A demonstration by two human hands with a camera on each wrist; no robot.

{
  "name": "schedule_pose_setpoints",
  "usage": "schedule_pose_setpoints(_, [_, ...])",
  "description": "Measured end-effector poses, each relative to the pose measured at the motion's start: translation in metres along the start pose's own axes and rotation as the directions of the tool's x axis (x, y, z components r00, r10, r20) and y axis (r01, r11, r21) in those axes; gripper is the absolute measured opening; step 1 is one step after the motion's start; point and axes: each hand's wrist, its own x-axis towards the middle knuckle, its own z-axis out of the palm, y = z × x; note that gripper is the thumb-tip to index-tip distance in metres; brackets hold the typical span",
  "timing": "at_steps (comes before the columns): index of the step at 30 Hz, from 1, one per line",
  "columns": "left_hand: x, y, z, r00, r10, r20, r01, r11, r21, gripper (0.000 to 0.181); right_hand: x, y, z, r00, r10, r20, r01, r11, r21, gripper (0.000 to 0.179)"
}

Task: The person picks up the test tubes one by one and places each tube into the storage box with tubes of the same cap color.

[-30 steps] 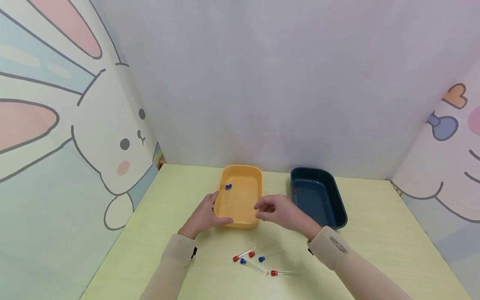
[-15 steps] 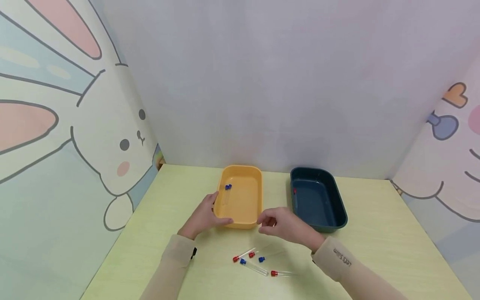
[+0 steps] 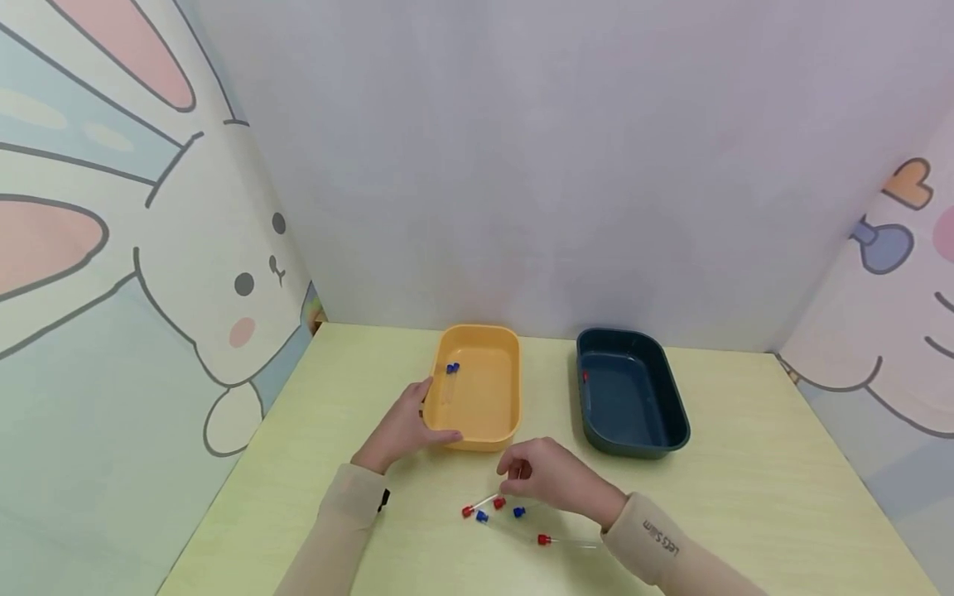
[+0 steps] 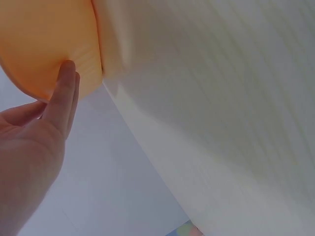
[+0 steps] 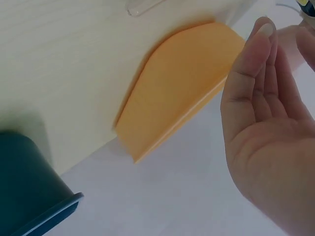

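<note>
the straight-fingered left hand (image 3: 402,428) braces the yellow rectangular tray (image 3: 486,396); the right hand (image 3: 555,473), loosely curled, apparently empty, hovers beside clear red- and blue-capped tubes (image 3: 545,540) on the pale-green table (image 3: 753,497), a likely pick-up needing a light pinch.

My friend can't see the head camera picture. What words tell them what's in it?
A person's right hand is near loose red- and blue-capped tubes on a pale table, while the left hand touches a yellow tray holding blue-capped tubes. A dark blue tray with something red inside stands to the right.
</note>
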Motion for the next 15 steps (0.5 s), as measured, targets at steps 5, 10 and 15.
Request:
schedule_pose_setpoints(5, [0.0, 0.0, 0.0, 1.0, 0.007, -0.001, -0.007, 1.0, 0.01, 0.114, 0.002, -0.001, 0.009, 0.999, -0.001, 0.032, 0.001, 1.0, -0.017, 0.014])
schedule_pose_setpoints(10, [0.001, 0.0, 0.0, 1.0, 0.007, -0.002, -0.007, 1.0, 0.014, 0.115, 0.005, 0.001, 0.017, 0.998, -0.013, 0.069, 0.015, 0.999, -0.032, 0.012])
schedule_pose_setpoints(15, [0.001, 0.0, 0.001, 1.0, -0.004, 0.002, 0.004, 1.0, 0.023, 0.116, 0.007, 0.002, 0.024, 0.996, 0.007, 0.091, 0.003, 0.994, -0.109, 0.01])
